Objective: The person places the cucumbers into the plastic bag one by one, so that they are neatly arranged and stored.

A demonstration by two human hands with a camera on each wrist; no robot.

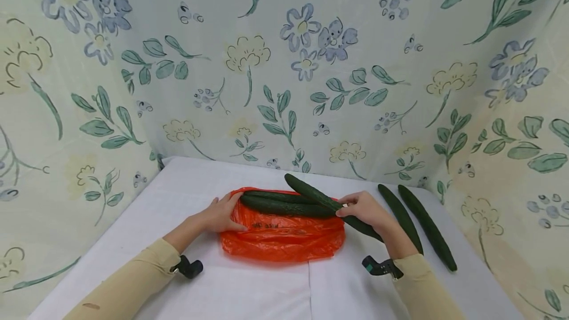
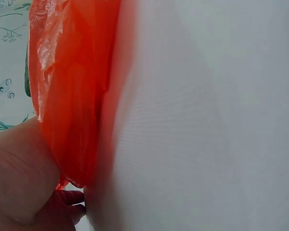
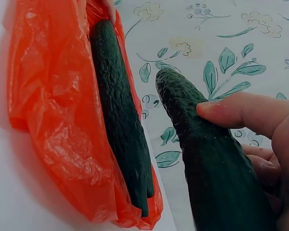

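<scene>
My right hand [image 1: 366, 210] is wrapped round a cucumber [image 1: 311, 193], thumb on top and fingers curled underneath, so I carry it slanted with its far tip raised above the orange plastic bag [image 1: 280, 238] that lies just to the inner side of this hand. My left hand [image 1: 222, 214] rests on the opposite end of the bag, fingers fairly flat and pressing the plastic down onto the white surface [image 1: 249, 290]; I judge that keeps the thin film from sliding or bunching. Whether its thumb also pinches the bag's edge I cannot tell. Two cucumbers in the bag [image 1: 284, 205] already lie lengthwise between my hands, side by side and touching, just under the one I hold. On the outer side of my right hand, two more cucumbers [image 1: 415, 221] lie on the surface, near each other and roughly parallel, within easy reach.
</scene>
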